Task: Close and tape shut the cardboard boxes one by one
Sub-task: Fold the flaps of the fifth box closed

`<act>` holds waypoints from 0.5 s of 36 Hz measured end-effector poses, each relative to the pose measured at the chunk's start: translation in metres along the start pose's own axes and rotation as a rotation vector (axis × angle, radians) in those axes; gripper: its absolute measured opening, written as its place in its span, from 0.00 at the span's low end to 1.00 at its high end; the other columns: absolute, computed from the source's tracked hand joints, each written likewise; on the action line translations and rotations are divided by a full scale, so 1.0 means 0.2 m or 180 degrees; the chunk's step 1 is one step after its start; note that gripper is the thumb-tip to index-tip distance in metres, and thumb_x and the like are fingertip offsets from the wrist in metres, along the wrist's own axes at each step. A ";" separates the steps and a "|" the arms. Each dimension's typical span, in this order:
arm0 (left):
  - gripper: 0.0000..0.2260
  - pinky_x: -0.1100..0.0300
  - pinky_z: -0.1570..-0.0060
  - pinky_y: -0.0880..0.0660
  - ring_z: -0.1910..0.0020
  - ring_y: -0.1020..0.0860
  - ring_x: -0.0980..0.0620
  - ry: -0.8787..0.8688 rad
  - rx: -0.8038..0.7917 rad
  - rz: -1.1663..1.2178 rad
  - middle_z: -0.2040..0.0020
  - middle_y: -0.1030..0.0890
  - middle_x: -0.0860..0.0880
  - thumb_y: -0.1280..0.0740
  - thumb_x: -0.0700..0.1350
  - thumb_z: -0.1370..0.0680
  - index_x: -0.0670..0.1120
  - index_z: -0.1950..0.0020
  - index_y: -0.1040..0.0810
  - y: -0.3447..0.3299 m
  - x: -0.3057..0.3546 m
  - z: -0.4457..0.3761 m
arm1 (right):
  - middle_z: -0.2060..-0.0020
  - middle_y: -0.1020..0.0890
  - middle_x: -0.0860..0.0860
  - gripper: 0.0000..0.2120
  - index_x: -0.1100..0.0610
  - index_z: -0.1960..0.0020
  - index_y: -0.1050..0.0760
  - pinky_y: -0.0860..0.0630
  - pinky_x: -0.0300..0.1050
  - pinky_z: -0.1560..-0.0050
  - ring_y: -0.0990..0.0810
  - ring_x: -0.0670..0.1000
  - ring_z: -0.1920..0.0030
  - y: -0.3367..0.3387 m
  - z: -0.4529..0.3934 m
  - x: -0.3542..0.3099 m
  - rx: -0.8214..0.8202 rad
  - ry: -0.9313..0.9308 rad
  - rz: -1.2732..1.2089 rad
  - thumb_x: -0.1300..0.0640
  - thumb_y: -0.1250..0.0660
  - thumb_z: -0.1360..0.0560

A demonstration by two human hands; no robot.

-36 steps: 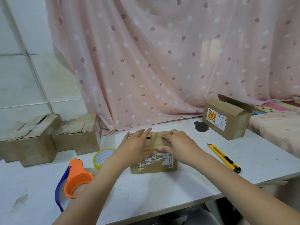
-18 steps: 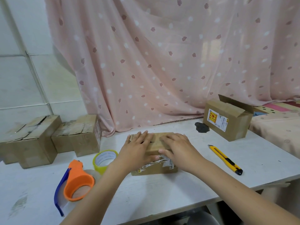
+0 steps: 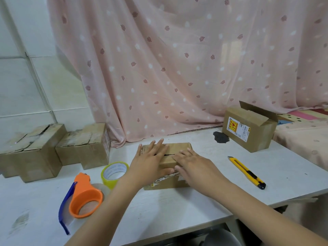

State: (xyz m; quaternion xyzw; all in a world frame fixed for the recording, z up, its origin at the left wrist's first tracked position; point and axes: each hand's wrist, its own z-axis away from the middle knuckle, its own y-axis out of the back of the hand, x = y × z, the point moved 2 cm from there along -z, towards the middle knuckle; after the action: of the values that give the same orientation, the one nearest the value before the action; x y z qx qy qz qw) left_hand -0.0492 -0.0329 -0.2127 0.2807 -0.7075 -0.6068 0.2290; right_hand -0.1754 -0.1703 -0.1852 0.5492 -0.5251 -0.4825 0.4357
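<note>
Both palms flat, fingers straight, left hand (image 3: 150, 161) and right hand (image 3: 193, 164) pinning the box (image 3: 179, 148) flaps, seam running left-right (dispenser (image 3: 83, 197) lies nearer my left).

Hands cover much of box (image 3: 179, 148) top; label on open box (image 3: 237, 128) unreadable.

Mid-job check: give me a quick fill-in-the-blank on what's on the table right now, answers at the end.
1. Both hands, left hand and right hand, press flat on the small ____.
2. The utility knife lies to the ____ of that box.
3. The tape dispenser has an ____ body.
4. The labelled box by the curtain has a flap standing ____.

Answers: box; right; orange; open
</note>
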 end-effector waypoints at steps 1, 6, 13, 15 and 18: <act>0.50 0.43 0.22 0.59 0.19 0.57 0.53 -0.0005 -0.0017 -0.0012 0.19 0.58 0.58 0.61 0.78 0.38 0.57 0.19 0.54 0.00 0.00 0.00 | 0.22 0.38 0.47 0.21 0.47 0.23 0.40 0.37 0.44 0.29 0.48 0.49 0.20 0.00 0.01 0.01 0.0008 -0.0013 0.0001 0.47 0.50 0.14; 0.52 0.45 0.22 0.58 0.20 0.57 0.53 -0.0010 -0.0101 0.0007 0.19 0.57 0.58 0.61 0.80 0.38 0.56 0.19 0.56 0.00 0.00 -0.01 | 0.24 0.34 0.49 0.20 0.51 0.24 0.37 0.47 0.41 0.24 0.45 0.49 0.21 0.00 0.01 0.01 0.0168 0.0095 -0.0019 0.48 0.49 0.14; 0.52 0.45 0.22 0.58 0.20 0.57 0.53 0.0005 -0.0142 0.0011 0.19 0.57 0.58 0.63 0.77 0.41 0.56 0.19 0.56 0.02 0.01 0.01 | 0.25 0.34 0.48 0.19 0.53 0.25 0.36 0.56 0.30 0.30 0.41 0.52 0.22 -0.01 0.00 -0.05 0.0236 0.0338 -0.0173 0.52 0.48 0.15; 0.52 0.45 0.22 0.58 0.20 0.57 0.54 0.0009 -0.0126 0.0035 0.19 0.57 0.58 0.62 0.80 0.39 0.56 0.19 0.56 0.02 0.01 0.00 | 0.25 0.33 0.47 0.19 0.51 0.25 0.36 0.39 0.42 0.28 0.42 0.53 0.21 -0.03 -0.01 -0.03 0.0147 0.0218 -0.0240 0.51 0.48 0.15; 0.53 0.45 0.22 0.59 0.20 0.58 0.54 0.0027 -0.0173 0.0064 0.19 0.58 0.58 0.61 0.82 0.39 0.57 0.19 0.56 0.01 0.01 0.00 | 0.27 0.31 0.46 0.19 0.48 0.25 0.37 0.31 0.48 0.33 0.43 0.52 0.21 -0.04 0.00 0.00 0.0040 0.0111 -0.0211 0.51 0.48 0.15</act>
State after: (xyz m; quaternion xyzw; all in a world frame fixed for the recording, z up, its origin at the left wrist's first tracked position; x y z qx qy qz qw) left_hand -0.0505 -0.0332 -0.2098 0.2698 -0.6926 -0.6223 0.2456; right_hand -0.1739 -0.1706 -0.1922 0.5773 -0.5020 -0.4837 0.4251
